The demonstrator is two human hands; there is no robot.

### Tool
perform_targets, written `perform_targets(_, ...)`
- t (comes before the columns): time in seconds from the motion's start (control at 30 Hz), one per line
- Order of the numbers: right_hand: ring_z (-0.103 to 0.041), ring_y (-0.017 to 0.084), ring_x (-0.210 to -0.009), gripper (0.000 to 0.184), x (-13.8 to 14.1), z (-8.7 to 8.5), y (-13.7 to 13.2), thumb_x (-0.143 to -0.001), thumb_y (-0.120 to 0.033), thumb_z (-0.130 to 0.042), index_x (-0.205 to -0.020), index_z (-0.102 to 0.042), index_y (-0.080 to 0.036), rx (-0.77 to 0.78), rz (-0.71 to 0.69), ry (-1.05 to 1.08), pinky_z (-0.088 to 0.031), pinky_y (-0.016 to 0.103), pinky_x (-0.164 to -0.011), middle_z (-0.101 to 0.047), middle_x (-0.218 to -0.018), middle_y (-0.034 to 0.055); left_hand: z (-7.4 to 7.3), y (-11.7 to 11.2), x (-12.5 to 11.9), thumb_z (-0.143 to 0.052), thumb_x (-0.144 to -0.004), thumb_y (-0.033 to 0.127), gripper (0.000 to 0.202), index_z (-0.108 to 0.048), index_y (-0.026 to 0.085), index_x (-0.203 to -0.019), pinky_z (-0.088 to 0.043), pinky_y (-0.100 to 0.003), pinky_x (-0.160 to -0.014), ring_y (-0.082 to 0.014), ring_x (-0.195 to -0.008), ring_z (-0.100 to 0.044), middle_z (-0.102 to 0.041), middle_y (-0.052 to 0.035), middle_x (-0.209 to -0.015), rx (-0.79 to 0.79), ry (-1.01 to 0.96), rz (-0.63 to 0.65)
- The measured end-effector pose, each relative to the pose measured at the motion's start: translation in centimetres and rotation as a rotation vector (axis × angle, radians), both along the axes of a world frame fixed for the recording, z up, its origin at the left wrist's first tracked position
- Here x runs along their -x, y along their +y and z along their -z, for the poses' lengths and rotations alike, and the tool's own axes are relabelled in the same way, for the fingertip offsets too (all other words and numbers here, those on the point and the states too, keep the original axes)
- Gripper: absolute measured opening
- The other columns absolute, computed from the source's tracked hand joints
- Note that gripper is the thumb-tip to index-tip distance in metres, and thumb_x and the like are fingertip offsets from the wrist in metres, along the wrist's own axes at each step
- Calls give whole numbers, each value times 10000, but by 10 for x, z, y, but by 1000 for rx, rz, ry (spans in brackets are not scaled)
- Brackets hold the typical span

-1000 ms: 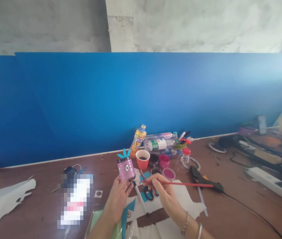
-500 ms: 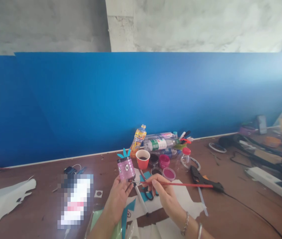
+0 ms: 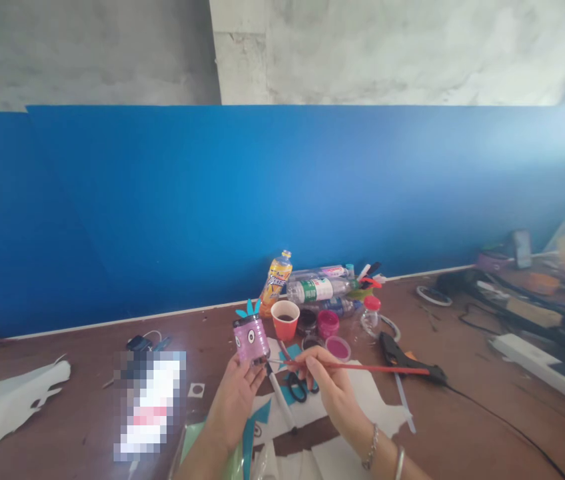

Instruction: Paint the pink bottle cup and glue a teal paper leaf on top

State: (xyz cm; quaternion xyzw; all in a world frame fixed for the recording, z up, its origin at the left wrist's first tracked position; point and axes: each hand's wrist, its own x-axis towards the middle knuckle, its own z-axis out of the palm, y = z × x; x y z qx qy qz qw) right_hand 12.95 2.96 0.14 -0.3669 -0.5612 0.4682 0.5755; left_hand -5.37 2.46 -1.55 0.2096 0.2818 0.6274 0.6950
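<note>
My left hand (image 3: 235, 397) is closed round the bottom of a small purple-painted bottle (image 3: 250, 338) with stuck-on eyes and blue paper leaves on top. It holds the bottle upright above the brown table (image 3: 82, 400). My right hand (image 3: 323, 381) pinches a thin red-handled paintbrush (image 3: 362, 367), whose tip meets the bottle's lower right edge. Two bracelets sit on my right wrist. White and blue paper scraps (image 3: 362, 393), black-handled scissors (image 3: 296, 387) and a white pen (image 3: 280, 400) lie under my hands.
Behind the bottle stand an orange cup (image 3: 285, 319), pink paint pots (image 3: 328, 323) and several plastic bottles (image 3: 317, 290). A black glue gun (image 3: 402, 357) with its cord lies to the right; cables and a power strip (image 3: 537, 360) lie farther right. A blue board (image 3: 282, 200) backs the table.
The bottle and both hands have shifted very slightly; the brush tip stays at the bottle's lower edge. The view has moved a little.
</note>
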Motion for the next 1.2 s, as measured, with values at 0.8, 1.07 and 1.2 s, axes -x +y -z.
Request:
perform_targets(0.8, -553, 147, -574, 263, -5, -4, 9, -801, -443, -612, -726, -661, -196, 132, -27, 203, -386, 228, -484, -665, -634, 39, -1, -1, 7, -552, -838, 280, 197, -699, 153, -866, -258, -456, -1119, -281, -1075, -622, -720, -106, -1051, -99, -71, 129)
perform_targets(1.07, -540, 140, -549, 232, -5, -7, 10, -764, -413, -639, -690, -658, -194, 177, -48, 273, -366, 221, -457, -649, -598, 34, 1, 0, 10, -525, -832, 277, 259, -704, 118, -931, -211, -465, -1137, -303, -1141, -581, -694, -149, -1122, -117, -119, 175)
perform_targets(1.2, -531, 141, -536, 213, -6, -6, 13, -753, -397, -644, -689, -657, -194, 191, -18, 298, -366, 225, -460, -645, -579, 30, 2, 0, 12, -512, -823, 282, 300, -702, 89, -952, -218, -463, -1137, -319, -1182, -549, -700, -176, -1097, -102, -156, 182)
